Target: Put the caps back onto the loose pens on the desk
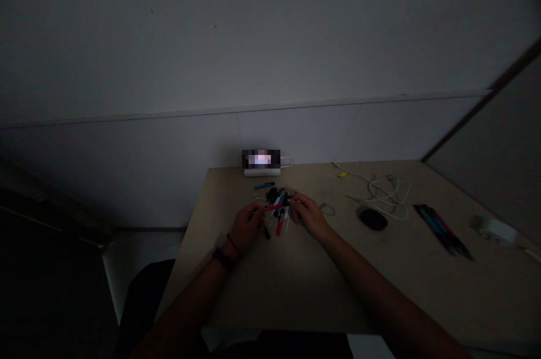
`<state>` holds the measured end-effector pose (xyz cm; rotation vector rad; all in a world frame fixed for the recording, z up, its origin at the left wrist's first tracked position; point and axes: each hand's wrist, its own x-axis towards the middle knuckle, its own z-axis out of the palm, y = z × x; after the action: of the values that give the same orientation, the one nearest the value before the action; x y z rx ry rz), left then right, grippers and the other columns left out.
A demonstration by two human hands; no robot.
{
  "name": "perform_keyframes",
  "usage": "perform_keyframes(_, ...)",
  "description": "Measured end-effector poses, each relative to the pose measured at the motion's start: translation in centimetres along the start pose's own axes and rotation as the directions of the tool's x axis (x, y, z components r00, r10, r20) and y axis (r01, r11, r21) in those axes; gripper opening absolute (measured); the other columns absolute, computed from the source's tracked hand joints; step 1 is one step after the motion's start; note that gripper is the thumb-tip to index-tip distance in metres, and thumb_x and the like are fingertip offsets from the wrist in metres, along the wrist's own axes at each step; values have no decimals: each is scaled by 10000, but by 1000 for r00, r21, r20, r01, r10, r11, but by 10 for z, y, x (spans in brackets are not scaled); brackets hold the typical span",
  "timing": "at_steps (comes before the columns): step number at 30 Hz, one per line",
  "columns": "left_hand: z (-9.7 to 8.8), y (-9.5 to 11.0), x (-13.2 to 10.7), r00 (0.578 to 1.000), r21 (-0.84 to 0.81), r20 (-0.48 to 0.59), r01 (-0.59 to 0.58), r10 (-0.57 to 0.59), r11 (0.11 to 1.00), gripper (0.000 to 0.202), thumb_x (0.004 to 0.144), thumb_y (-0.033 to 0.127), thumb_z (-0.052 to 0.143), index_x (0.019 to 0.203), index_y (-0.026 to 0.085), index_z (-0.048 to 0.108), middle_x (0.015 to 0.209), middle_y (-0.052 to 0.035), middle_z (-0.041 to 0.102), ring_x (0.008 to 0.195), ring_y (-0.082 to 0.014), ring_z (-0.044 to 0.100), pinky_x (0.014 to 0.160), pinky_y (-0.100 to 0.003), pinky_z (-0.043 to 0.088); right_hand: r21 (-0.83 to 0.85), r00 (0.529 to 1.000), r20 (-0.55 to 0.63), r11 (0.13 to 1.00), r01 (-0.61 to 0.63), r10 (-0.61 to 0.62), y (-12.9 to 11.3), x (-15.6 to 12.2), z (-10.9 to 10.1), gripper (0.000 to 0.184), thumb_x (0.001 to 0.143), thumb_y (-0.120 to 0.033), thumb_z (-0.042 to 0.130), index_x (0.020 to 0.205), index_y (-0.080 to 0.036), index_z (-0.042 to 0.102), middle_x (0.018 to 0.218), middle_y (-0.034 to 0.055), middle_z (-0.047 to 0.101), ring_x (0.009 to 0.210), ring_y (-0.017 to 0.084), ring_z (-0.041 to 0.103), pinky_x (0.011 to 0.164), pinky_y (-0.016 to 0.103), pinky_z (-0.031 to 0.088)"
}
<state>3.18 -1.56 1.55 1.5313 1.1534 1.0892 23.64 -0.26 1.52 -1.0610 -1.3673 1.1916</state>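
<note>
Dim rm, pale wall [270,38] ahead, beige table [422,297] under my view. L hand [249,228] is at the near edge of a heap of pens [276,201], fingers [257,218] curled round the end of a red pen [274,207], apparently a closed grip. R hand [308,215] is just right of the heap, fingers [296,201] bent and touching it; too dark to tell if they hold anything. Blue pen [264,185] lies just beyond the heap. Further right on table: black mouse [372,219], white cable [384,198], row of pens [442,229], white charger [496,230].
</note>
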Motion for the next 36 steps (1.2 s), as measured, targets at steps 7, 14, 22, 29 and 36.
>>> perform_keyframes(7,-1,3,-1,1000,49,8,18,-19,999,650,939,682,345,561,183,521,460,14,480,452,-116,443,488,-245,343,-72,999,44,997,18,-14,0,-1,0,510,841,-706,544,665,-228,520,459,-49,476,422,127,412,461,268,312)
perform_keyframes(14,-2,3,-1,1000,78,10,23,-24,997,676,947,684,322,550,181,537,465,7,496,463,-123,453,499,-255,346,-160,1000,-4,987,1,-1,1,2,-3,633,880,-725,469,495,-223,478,417,-20,456,437,135,423,501,285,352)
perform_keyframes(22,-2,4,0,1000,94,14,18,-20,995,718,939,708,292,487,188,494,426,11,450,446,-124,437,495,-261,330,-19,1000,3,1000,-5,6,-3,1,-1,530,826,-715,560,615,-234,490,444,-45,478,425,132,417,463,272,336)
perform_keyframes(29,-1,6,-2,999,88,19,29,-31,996,701,946,691,309,500,188,507,418,19,437,433,-119,426,490,-259,325,-95,1000,-3,995,-19,19,2,2,-3,637,874,-730,471,478,-231,480,406,-11,463,439,142,441,512,295,364)
perform_keyframes(36,-2,8,-4,999,97,12,41,-43,994,702,943,700,305,501,192,503,422,16,440,432,-122,426,484,-267,313,64,999,-5,997,-32,32,-1,2,1,513,753,-723,636,674,-233,504,476,-62,484,405,121,410,434,261,311)
